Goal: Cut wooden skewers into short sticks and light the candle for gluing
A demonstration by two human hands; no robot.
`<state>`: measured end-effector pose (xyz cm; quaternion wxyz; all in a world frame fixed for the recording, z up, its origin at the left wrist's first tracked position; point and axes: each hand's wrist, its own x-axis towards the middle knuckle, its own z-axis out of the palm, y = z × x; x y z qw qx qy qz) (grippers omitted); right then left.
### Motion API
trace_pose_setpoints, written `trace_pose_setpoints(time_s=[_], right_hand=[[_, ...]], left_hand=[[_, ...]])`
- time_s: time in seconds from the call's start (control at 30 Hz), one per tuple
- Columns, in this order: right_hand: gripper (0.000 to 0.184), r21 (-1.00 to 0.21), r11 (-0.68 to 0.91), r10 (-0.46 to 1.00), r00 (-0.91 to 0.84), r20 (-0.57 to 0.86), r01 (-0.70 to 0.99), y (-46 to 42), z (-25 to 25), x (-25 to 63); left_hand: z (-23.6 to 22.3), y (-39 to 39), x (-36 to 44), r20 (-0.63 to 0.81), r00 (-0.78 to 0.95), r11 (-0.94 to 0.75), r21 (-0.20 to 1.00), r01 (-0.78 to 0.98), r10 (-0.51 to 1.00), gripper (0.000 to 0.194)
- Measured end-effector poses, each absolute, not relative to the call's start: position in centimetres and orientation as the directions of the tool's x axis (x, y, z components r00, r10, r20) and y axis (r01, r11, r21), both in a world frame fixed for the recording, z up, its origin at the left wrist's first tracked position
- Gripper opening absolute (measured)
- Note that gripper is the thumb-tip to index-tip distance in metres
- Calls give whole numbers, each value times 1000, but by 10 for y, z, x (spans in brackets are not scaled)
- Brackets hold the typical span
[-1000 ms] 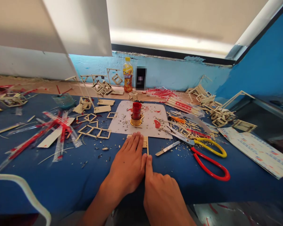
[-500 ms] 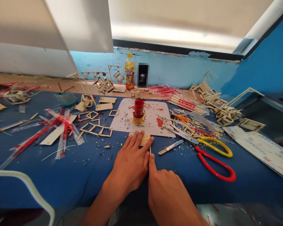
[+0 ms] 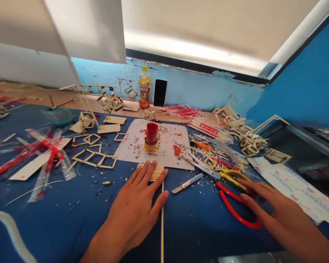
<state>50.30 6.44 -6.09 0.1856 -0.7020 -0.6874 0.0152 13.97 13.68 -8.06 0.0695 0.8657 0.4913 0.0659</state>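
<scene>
L grip (image 3: 131, 208) flat, unclenched, atop stick panel (image 3: 157, 174); R grip (image 3: 281, 215) open @ scissors (image 3: 217, 175).

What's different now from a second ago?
The right hand has left the thin wooden stick and moved right, to the handles of the scissors; whether it grips them isn't clear. The left hand stays on the stick panel, its thumb spread wider. The bottle and phone stayed put.
</scene>
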Motion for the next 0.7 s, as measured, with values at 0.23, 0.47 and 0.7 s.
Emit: trace_pose_setpoints(time_s=[0.23,0.47,0.7], right_hand=[[36,-301,61,985,-10,170,952,74,-66,538],[34,-192,244,969,-230,91,951,140,-38,538],[33,-58,439,898,-436,57,897,245,-32,524]], left_hand=[[-92,140,135,269,559,-580,-3,815,784,59],[-116,141,122,299,604,-605,-101,790,739,74],[-135,145,115,289,590,-601,-60,797,753,83]])
